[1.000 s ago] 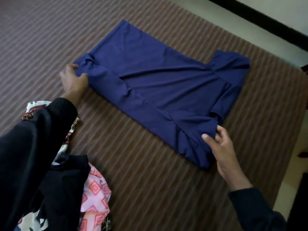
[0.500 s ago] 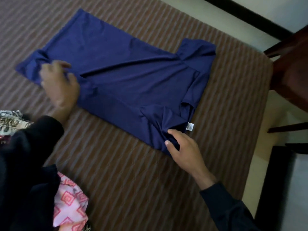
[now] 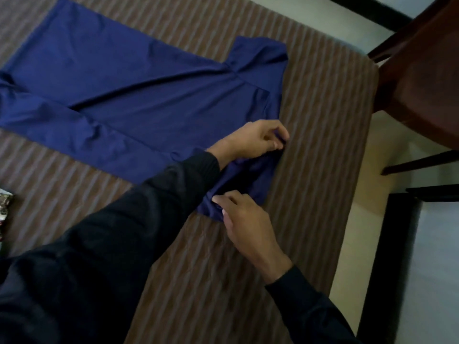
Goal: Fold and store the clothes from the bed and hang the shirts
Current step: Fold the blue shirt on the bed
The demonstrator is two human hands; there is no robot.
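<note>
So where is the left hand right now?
In the head view the left hand is right of centre, pinching the blue shirt at its right end, just above the right hand near the bed's right edge.

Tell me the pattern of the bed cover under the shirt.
Brown with thin pale stripes, clearest in the head view.

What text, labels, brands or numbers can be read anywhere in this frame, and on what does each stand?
None can be read.
The blue shirt shows no print or label in this view; both hands cover its collar end.
The patterned cloth at the left edge bears a print, too small and blurred to tell any letters.
The striped bed cover and the wooden chair carry no writing.
</note>
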